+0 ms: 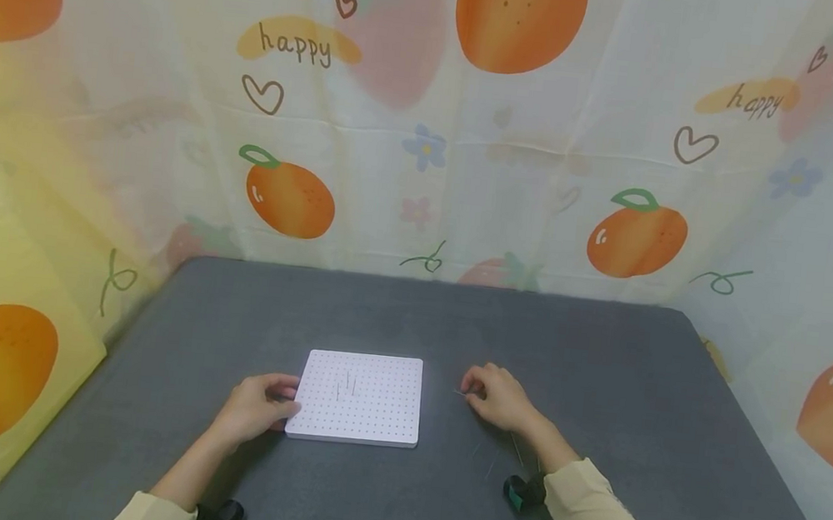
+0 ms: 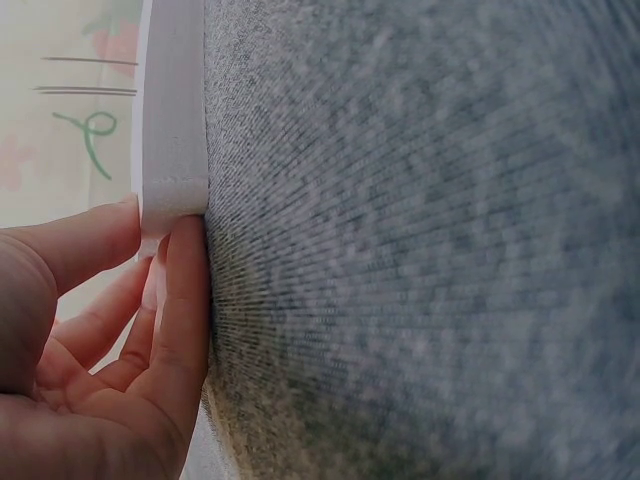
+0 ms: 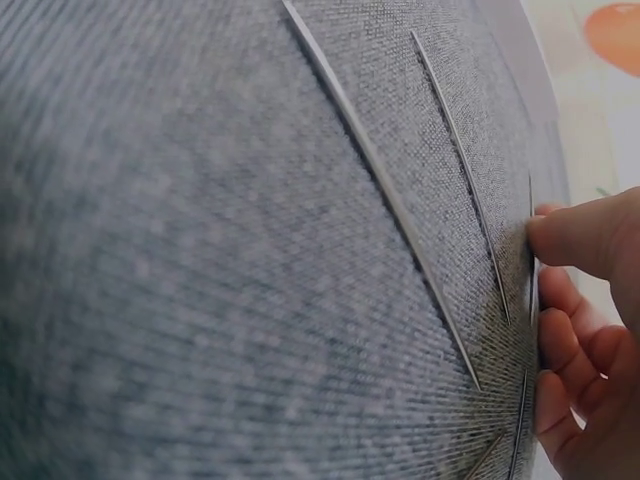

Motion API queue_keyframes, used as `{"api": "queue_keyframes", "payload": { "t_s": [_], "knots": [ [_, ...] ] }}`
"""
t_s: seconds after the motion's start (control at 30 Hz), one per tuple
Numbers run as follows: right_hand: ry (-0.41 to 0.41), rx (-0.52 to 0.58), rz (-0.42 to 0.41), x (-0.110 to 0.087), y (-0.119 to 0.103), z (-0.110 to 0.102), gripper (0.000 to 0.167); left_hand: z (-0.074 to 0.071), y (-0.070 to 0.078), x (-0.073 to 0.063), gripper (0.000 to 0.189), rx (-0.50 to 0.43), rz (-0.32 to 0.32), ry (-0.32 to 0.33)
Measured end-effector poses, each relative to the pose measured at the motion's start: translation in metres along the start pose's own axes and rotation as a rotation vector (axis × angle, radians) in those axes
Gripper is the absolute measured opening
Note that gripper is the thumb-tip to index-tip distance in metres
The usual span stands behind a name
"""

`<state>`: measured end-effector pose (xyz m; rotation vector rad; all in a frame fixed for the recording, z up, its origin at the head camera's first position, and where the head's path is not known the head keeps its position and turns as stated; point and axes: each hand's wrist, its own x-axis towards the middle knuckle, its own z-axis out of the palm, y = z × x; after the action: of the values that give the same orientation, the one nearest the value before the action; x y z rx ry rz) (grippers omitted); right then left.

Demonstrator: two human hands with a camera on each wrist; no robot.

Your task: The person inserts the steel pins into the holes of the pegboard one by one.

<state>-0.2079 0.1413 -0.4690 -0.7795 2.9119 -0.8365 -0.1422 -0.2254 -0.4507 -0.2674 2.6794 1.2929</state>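
Note:
A white board with rows of small holes lies on the grey table, and three thin metal rods stand upright toward its left half. My left hand grips the board's left edge. In the left wrist view the thumb is on the upper face and a finger presses the board's side. To the right of the board, close over the tabletop, my right hand pinches another thin metal rod between thumb and fingers. Its other fingers hang loosely curled.
Several loose metal rods lie on the grey table beside and below my right hand. Black wrist straps sit at both cuffs. A fruit-printed cloth hangs behind the table's far edge and along its sides.

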Motion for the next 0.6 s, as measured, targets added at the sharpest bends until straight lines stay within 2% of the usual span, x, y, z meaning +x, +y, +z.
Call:
{"api": "queue_keyframes", "payload": {
  "t_s": [0.37,0.6],
  "knots": [
    [0.007,0.013,-0.018,-0.0010,-0.0015,-0.0006,0.012,0.0005,0.0003,0.0006,0.043,-0.002,-0.004,0.006],
    [-0.001,0.023,0.029,-0.0010,0.0007,-0.0005,0.009,0.0007,-0.0012,0.0014,0.042,-0.004,0.003,0.006]
  ]
}}
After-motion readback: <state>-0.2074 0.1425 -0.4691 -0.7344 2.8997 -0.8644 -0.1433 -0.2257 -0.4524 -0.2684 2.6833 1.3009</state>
